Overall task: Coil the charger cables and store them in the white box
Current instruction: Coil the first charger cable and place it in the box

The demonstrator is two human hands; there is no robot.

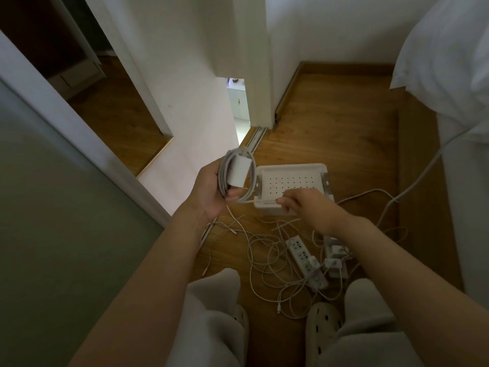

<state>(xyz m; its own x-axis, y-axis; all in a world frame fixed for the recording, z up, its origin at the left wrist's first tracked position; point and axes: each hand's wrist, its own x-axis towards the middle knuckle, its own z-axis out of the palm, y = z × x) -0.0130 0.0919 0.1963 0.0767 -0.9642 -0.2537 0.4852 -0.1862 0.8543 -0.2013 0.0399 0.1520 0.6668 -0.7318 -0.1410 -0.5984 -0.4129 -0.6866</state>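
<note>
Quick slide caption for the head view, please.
Left hand grips a coiled charger cable while the right hand pinches its loose end near the white box.

White box [291, 166]: shallow, rectangular, open-topped, rounded rim, bottom dotted with rows of small holes; sits flat on wooden floor.

Coiled cable [223, 178]: white, several loops wound round white charger brick [239, 172]; held up just left of white box, gripped in left hand [211, 192].

Cable tail [264, 200]: straight, taut strand from coil, running along box's near rim, pinched by right hand [304, 205].

Loose cables [264, 258]: thin, white, tangled in overlapping loops on floor at near side of white box, not yet coiled.
</note>
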